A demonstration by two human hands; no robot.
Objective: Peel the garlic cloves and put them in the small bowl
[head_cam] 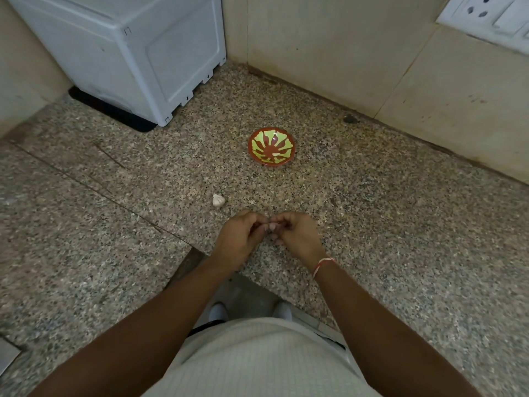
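— What sits on the bench (372, 224)?
— A small bowl (271, 146); nearer than it, both hands, left hand (239, 239) and right hand (294, 234), fingers (264, 229) pinching a garlic clove (272, 225).
— Anything else?
— A garlic bulb (218, 200), left of the bowl, nearer.

No readable text, labels or numbers anywhere.
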